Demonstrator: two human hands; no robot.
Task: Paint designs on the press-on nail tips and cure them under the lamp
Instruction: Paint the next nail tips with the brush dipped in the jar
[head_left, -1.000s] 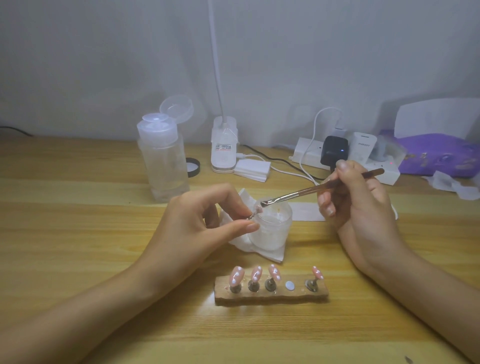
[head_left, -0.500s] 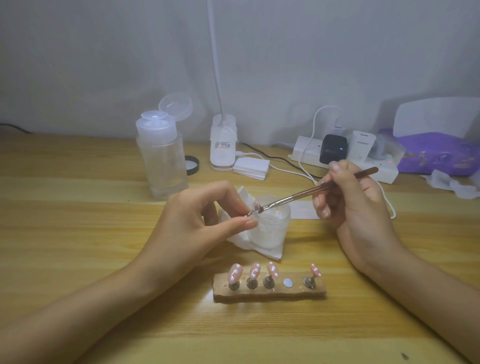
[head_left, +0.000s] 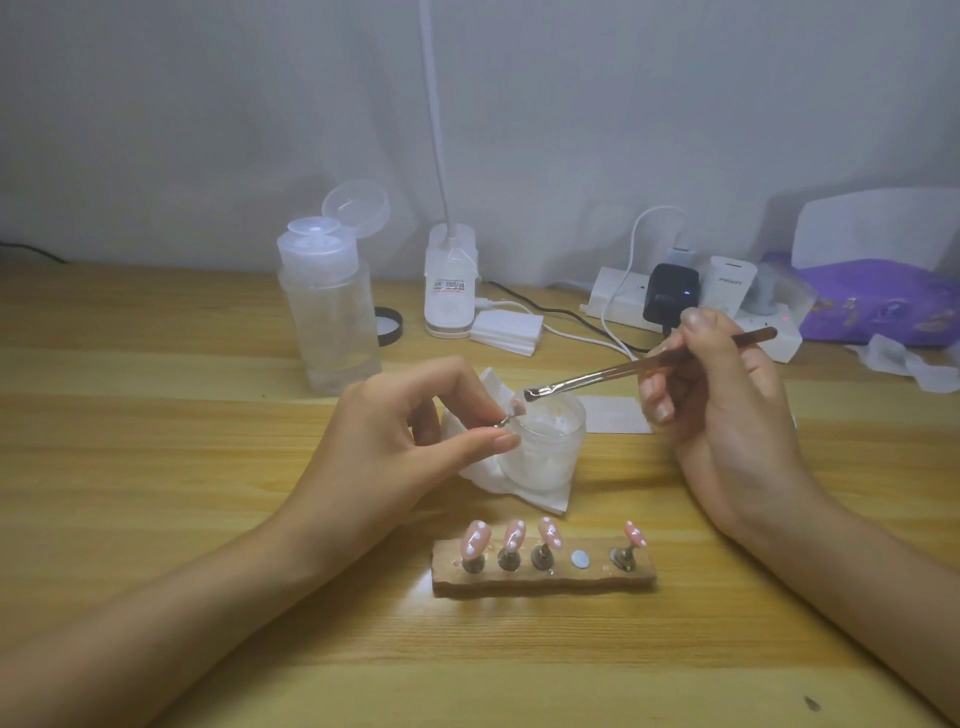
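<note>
My left hand (head_left: 400, 441) pinches a small metal peg carrying a pink nail tip (head_left: 517, 408), held over the rim of a frosted jar (head_left: 545, 447). My right hand (head_left: 722, 395) grips a rose-gold brush (head_left: 623, 371); its bristle end hovers just above that nail tip. In front, a wooden holder (head_left: 543, 582) carries several pink nail tips with white dots (head_left: 514, 535) on pegs, with one bare magnet spot between them. The white gooseneck lamp's base (head_left: 449, 283) stands at the back.
A clear pump bottle (head_left: 330, 317) with its lid flipped open stands back left. A white tissue (head_left: 493, 483) lies under the jar. A power strip (head_left: 691, 306) with chargers and cables sits back right, beside a purple pack (head_left: 878, 301). A stack of white pads (head_left: 506, 330) lies near the lamp.
The brush tip dipped to the nail tip half a second ago and has now lifted slightly above it. My left hand has barely moved.
</note>
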